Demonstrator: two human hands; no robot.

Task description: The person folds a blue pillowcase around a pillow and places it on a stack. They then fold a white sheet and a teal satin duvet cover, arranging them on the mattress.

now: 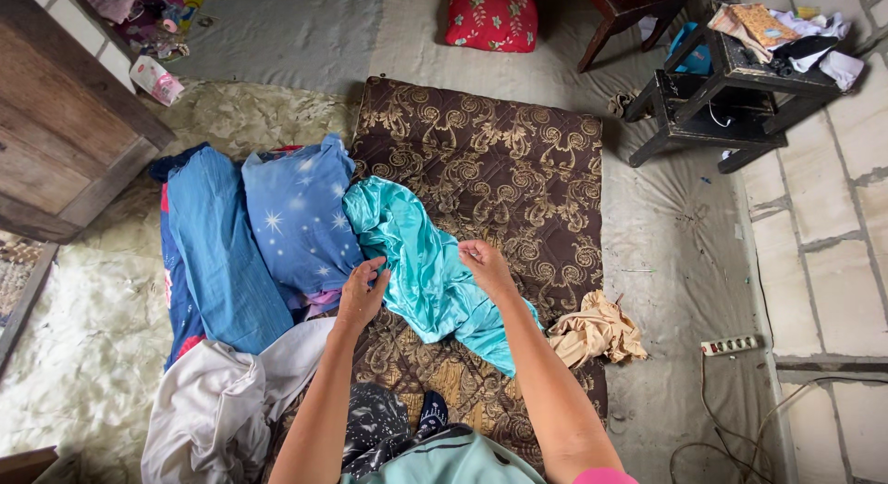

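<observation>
Both hands [363, 294] [487, 266] on teal cloth [421, 262]

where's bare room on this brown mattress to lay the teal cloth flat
Free: the brown gold-patterned mattress top half, beyond the shiny teal cloth. Crowded: left edge, with the blue star-print pillow, and the crumpled beige cloth lower right.

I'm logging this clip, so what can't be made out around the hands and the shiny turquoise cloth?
Head view only:
- Left hand fingertips: buried in the shiny turquoise cloth.
- Right hand grip: fingers curl away from the camera.
- Crumpled beige cloth: kind of garment unclear.
- White cloth pile: cut by the bottom edge.
</observation>
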